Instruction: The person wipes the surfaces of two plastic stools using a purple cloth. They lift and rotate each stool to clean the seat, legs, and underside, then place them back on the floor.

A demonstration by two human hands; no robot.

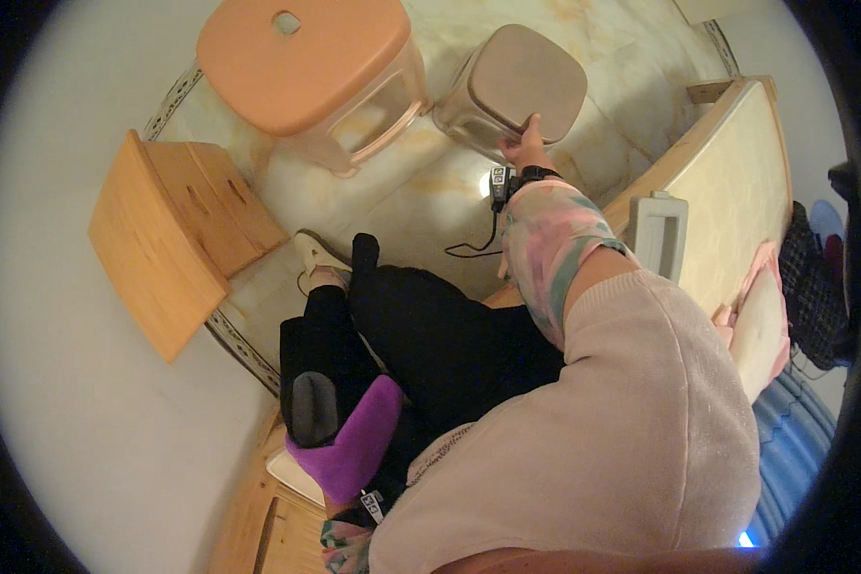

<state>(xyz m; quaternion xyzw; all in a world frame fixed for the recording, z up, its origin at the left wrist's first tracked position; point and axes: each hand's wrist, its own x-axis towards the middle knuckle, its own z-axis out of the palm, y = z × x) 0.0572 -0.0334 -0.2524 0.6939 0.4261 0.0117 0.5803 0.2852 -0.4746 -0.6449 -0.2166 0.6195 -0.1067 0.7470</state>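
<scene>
Right hand [524,143] on the rim of the taupe plastic stool [521,84], beside an orange stool [308,62].

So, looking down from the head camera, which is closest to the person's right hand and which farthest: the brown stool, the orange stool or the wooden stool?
From the right hand:
1. Brown stool, touched at its seat edge, just above the hand.
2. Orange stool, to the upper left.
3. Wooden stool, far left by the wall.

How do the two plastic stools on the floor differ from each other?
The orange stool has a hole in its seat; the grey-brown stool shows none. The orange stool looks larger. The right hand touches the grey-brown stool's edge; the orange stool stands untouched. Both stand upright, with rounded square seats.
</scene>
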